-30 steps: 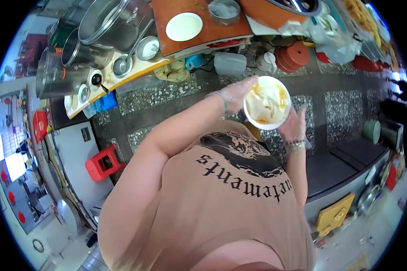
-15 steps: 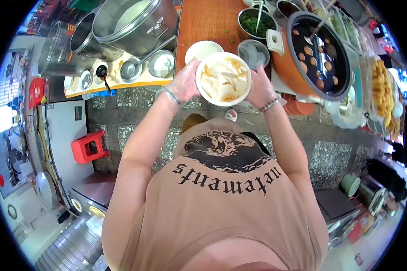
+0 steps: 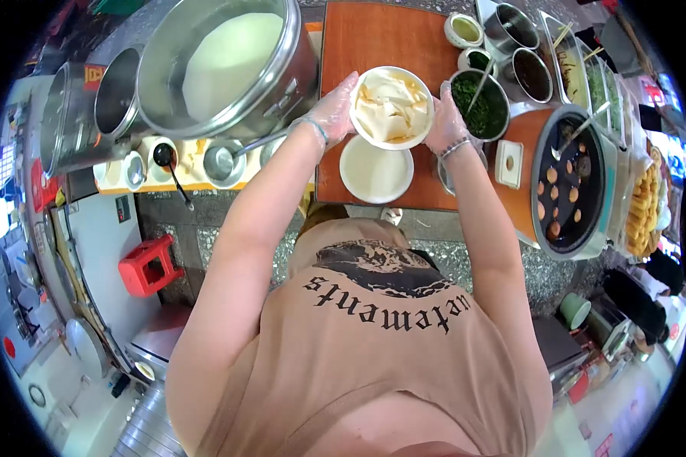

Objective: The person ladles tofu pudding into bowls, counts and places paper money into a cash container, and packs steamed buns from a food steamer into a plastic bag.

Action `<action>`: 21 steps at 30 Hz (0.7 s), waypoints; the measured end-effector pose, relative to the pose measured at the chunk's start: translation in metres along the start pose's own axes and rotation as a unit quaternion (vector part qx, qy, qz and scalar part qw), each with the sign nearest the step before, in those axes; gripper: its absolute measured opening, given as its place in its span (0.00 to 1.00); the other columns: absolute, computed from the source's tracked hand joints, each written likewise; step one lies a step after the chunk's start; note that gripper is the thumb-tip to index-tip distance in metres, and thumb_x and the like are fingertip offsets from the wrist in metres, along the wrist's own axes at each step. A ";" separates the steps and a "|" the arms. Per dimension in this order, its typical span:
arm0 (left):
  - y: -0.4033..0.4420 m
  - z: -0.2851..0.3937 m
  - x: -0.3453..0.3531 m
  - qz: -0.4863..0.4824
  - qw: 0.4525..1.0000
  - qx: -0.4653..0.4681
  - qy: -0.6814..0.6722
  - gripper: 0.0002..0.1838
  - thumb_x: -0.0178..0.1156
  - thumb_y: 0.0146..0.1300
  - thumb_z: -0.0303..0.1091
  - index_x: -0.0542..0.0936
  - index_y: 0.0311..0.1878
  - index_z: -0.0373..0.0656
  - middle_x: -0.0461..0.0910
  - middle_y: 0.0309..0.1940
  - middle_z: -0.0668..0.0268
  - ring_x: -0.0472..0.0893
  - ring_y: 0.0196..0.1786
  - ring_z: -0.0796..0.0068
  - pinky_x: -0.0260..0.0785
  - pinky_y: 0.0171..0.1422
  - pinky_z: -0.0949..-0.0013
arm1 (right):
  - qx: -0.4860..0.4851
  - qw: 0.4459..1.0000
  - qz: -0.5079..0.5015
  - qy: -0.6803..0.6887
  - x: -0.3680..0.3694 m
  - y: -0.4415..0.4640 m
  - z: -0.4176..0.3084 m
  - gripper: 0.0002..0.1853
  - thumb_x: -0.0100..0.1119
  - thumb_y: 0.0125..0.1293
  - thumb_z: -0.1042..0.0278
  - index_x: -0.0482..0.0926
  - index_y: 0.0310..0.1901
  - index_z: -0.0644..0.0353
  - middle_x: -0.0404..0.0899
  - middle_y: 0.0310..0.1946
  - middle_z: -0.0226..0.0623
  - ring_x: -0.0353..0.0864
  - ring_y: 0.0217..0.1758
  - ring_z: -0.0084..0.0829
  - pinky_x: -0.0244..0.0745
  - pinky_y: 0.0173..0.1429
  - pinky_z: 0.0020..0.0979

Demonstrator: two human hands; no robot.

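Observation:
Between my two hands is a white bowl (image 3: 392,107) of soft white tofu pudding with brown syrup on it. My left hand (image 3: 334,113), in a clear plastic glove, grips its left side. On the opposite side my right hand (image 3: 445,122), gloved too, holds the rim and wall; its fingers lie partly behind the bowl. A second white bowl (image 3: 376,171), with nothing seen in it, stands on the brown table (image 3: 373,38) just nearer to me. Close to my right hand is a metal bowl of chopped greens (image 3: 480,107) with a spoon.
Left of the table stands a large steel pot (image 3: 282,84) with white contents; ladles (image 3: 219,163) lie in bowls below it. On the right are a dark pot of eggs (image 3: 572,190), sauce containers (image 3: 532,75) and fried dough sticks (image 3: 642,206). A red stool (image 3: 151,266) stands on the floor.
Both hands have carried the filled bowl forward, farther over the table. The second bowl, partly covered by it before, now shows in full on the near side. My view has shifted too.

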State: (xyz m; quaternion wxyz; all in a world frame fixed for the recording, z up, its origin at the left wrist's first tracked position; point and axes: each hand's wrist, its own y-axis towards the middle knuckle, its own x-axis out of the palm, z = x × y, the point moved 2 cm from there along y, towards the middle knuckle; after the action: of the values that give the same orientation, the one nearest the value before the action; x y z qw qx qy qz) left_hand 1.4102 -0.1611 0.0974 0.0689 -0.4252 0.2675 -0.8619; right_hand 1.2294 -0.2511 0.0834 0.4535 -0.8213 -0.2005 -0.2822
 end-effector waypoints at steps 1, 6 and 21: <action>0.014 0.006 -0.009 0.004 1.000 -0.002 0.005 0.29 0.37 0.73 0.55 0.66 0.64 0.42 0.70 0.62 0.58 0.71 0.64 0.63 0.65 0.66 0.54 | -0.007 1.000 0.024 -0.009 0.002 0.013 -0.002 0.38 0.32 0.71 0.36 0.67 0.60 0.69 0.71 0.60 0.49 0.71 0.63 0.41 0.62 0.69 0.41; 0.094 0.009 -0.064 0.047 0.999 0.008 -0.016 0.27 0.44 0.72 0.52 0.65 0.64 0.42 0.69 0.62 0.60 0.70 0.63 0.66 0.62 0.68 0.59 | -0.028 0.991 0.101 -0.078 -0.023 0.093 -0.008 0.41 0.33 0.69 0.32 0.66 0.60 0.70 0.70 0.61 0.49 0.69 0.65 0.43 0.62 0.69 0.45; -0.067 -0.049 -0.094 0.243 0.808 0.319 0.432 0.24 0.59 0.62 0.35 0.67 0.58 0.34 0.71 0.50 0.52 0.72 0.56 0.59 0.64 0.62 0.64 | -0.303 0.726 0.210 -0.580 0.041 0.045 0.012 0.25 0.51 0.67 0.53 0.74 0.56 0.65 0.77 0.50 0.42 0.77 0.52 0.37 0.69 0.57 0.36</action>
State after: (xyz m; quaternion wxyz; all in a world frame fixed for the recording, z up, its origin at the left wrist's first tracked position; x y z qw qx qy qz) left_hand 1.4385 -0.0520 0.0425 0.2849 0.1157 0.0743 -0.9487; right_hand 1.2909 -0.2606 0.0764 0.0234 -0.9399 -0.1506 0.3057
